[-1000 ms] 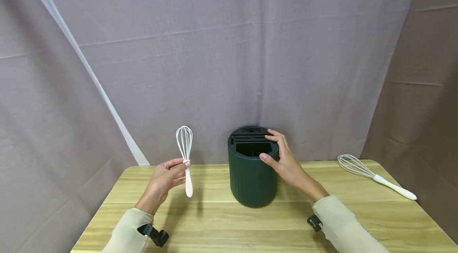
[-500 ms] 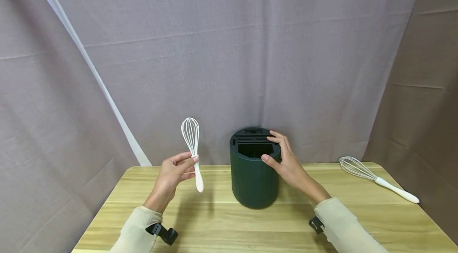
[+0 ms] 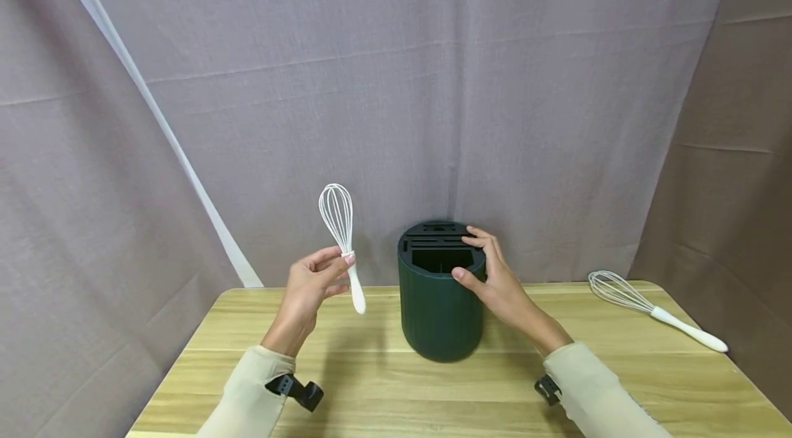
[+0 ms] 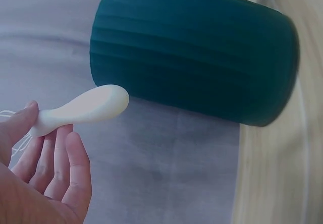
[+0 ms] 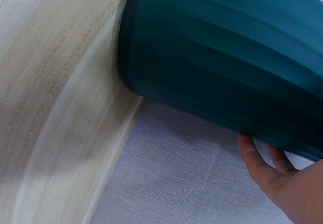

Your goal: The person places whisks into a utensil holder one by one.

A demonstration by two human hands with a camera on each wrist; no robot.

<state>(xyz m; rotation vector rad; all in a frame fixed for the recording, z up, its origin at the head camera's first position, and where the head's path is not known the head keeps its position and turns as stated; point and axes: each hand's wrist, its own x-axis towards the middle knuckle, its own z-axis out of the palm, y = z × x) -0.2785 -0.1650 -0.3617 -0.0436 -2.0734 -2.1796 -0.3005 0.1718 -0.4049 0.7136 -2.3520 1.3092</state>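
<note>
My left hand (image 3: pixel 312 280) pinches a small white whisk (image 3: pixel 357 290) near the top of its handle, between thumb and fingers. The whisk is raised above the table, wire loops up and handle end down. In the left wrist view the handle (image 4: pixel 93 105) points toward a dark green utensil holder (image 3: pixel 441 318). This ribbed, round holder stands upright, with slots and a large opening in its top. My right hand (image 3: pixel 495 287) grips the holder's right side at the rim, thumb at the front and fingers farther back. Whisk and holder are apart.
A second, larger white whisk (image 3: pixel 687 328) lies at the right end of the wooden table (image 3: pixel 396 397). Grey cloth (image 3: pixel 371 80) hangs close behind the table's back edge and along both sides.
My left hand has moved right and upward with the whisk, nearer the holder. The right hand keeps its place on the holder; the view shifted slightly.
</note>
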